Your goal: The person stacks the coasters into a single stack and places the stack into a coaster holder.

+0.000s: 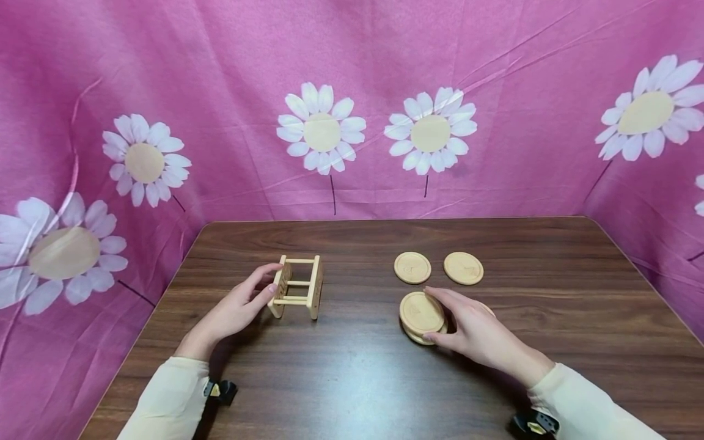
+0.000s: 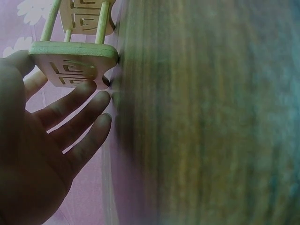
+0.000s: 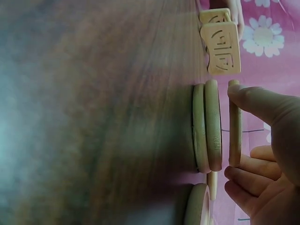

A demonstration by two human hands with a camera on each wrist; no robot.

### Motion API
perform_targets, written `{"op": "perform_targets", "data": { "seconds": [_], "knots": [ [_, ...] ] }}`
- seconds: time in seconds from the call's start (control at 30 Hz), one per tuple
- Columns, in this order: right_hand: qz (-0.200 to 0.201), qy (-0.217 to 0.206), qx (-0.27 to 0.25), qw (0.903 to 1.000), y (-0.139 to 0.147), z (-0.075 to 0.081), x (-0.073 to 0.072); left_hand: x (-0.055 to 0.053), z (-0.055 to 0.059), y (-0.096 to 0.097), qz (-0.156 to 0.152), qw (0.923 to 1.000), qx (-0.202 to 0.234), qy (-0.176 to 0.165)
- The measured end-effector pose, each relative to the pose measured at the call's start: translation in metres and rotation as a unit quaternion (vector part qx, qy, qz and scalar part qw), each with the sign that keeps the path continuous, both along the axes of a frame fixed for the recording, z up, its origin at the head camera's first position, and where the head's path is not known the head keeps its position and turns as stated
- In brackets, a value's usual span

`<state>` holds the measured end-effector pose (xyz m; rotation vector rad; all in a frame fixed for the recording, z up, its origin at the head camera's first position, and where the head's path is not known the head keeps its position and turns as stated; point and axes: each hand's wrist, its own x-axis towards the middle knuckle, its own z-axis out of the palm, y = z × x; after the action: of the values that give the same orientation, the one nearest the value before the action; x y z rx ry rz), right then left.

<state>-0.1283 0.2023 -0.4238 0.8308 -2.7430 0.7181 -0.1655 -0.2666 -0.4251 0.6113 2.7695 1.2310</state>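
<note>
At the left of the table, my left hand holds a small wooden coaster rack by its left side panel, thumb and index finger at the panel's edges. The left wrist view shows the cut-out pattern in that side panel. My right hand pinches a round wooden coaster by its rim. In the right wrist view this coaster is lifted slightly, with a gap between it and two stacked coasters. Two more coasters, left and right, lie flat behind.
Another coaster lies mostly hidden behind my right hand. The dark wood-grain table meets a pink cloth printed with white daisies at the back and both sides.
</note>
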Motion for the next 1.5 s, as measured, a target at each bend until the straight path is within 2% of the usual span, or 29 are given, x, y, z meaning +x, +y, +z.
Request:
{"op": "perform_targets", "data": {
  "seconds": [0.17, 0.4, 1.5],
  "knots": [
    [-0.002, 0.018, 0.005, 0.9998, 0.002, -0.003, 0.005, 0.001, 0.0, 0.0, 0.0, 1.0, -0.001, -0.002],
    [-0.002, -0.013, -0.007, 0.9999, 0.003, -0.006, 0.01, 0.0, 0.0, 0.0, 0.003, 1.0, -0.003, 0.0],
    [-0.004, -0.013, -0.01, 0.9999, 0.005, -0.008, 0.016, -0.002, -0.002, -0.001, 0.005, 1.0, -0.002, -0.005]
  ]
}}
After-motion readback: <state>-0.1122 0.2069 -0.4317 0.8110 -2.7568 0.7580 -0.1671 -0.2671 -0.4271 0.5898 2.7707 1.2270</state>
